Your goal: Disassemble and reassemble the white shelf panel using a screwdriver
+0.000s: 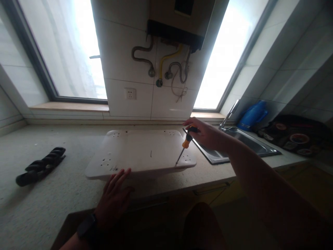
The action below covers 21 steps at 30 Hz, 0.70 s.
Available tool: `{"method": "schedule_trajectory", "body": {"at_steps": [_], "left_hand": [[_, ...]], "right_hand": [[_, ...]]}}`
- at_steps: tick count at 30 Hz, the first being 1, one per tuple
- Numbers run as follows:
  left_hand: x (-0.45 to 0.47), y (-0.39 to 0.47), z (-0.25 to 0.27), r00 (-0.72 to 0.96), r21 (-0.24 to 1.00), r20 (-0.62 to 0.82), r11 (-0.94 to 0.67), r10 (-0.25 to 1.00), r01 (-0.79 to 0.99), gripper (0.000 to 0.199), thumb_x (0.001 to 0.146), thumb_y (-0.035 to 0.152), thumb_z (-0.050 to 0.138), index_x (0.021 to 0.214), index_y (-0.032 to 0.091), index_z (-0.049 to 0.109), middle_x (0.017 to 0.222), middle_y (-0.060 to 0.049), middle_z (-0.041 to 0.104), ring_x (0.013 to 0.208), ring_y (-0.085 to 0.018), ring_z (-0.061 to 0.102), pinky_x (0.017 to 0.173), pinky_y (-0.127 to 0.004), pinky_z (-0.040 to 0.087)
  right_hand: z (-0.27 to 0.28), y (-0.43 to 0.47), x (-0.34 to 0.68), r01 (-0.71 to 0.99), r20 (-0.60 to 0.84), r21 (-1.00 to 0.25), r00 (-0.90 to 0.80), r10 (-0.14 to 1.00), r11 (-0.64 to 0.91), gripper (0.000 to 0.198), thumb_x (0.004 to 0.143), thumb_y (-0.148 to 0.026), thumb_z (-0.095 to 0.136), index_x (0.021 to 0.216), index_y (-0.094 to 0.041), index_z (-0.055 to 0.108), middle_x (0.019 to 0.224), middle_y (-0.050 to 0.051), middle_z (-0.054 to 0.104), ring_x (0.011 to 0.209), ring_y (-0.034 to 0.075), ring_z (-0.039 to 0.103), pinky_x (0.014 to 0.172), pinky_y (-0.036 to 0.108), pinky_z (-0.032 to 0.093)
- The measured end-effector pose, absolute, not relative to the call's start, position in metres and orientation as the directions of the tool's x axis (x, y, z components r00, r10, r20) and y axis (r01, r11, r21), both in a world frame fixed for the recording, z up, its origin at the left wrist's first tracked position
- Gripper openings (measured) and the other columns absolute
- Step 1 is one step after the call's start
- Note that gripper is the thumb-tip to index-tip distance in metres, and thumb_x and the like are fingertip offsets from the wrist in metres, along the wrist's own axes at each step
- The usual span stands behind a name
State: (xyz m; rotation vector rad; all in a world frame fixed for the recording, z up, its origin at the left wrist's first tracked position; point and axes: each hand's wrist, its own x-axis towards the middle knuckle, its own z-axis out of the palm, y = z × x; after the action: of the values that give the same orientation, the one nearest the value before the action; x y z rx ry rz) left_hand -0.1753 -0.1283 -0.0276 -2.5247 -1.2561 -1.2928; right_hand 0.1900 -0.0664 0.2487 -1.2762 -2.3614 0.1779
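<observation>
A white rectangular panel [135,149] with rounded corners and small holes near them lies on the counter in front of me. My right hand [199,132] is closed around the handle of a yellow and black screwdriver [186,141]. The screwdriver stands tilted, its tip at the panel's near edge, close to the right corner. My left hand [116,191], a dark watch on its wrist, rests with stretched fingers at the panel's near edge, left of the middle. Fingertips touch the top near a small hole; its palm is in shadow.
A black ridged object [43,166] lies on the speckled counter [75,146] at left. To the right are a metal sink [215,158] with a faucet [230,113], a blue jug [252,116] and a dark bag [293,133]. A wall-mounted heater [179,21] with pipes hangs above.
</observation>
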Motion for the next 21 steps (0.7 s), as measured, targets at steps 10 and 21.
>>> {"method": "schedule_trajectory", "body": {"at_steps": [10, 21], "left_hand": [[-0.175, -0.13, -0.026, 0.317, 0.326, 0.68, -0.66, 0.661, 0.677, 0.012, 0.091, 0.029, 0.064, 0.095, 0.027, 0.075, 0.16, -0.004, 0.038, 0.149, -0.032, 0.03, 0.123, -0.057, 0.015], [-0.175, -0.13, -0.025, 0.321, 0.312, 0.678, -0.655, 0.661, 0.688, 0.012, 0.091, 0.029, 0.063, 0.094, 0.027, 0.075, 0.159, -0.005, 0.04, 0.148, -0.032, 0.03, 0.123, -0.057, 0.017]], "right_hand": [[0.258, -0.065, 0.188, 0.776, 0.223, -0.352, -0.473, 0.852, 0.523, 0.035, 0.091, -0.034, 0.059, 0.124, -0.024, 0.056, 0.106, 0.006, 0.071, 0.095, 0.022, 0.067, 0.083, 0.035, 0.051], [0.248, -0.062, 0.188, 0.803, 0.3, -0.27, -0.454, 0.839, 0.531, 0.057, 0.095, -0.038, 0.055, 0.15, -0.027, 0.042, 0.133, 0.012, 0.063, 0.11, 0.026, 0.065, 0.091, 0.043, 0.052]]}}
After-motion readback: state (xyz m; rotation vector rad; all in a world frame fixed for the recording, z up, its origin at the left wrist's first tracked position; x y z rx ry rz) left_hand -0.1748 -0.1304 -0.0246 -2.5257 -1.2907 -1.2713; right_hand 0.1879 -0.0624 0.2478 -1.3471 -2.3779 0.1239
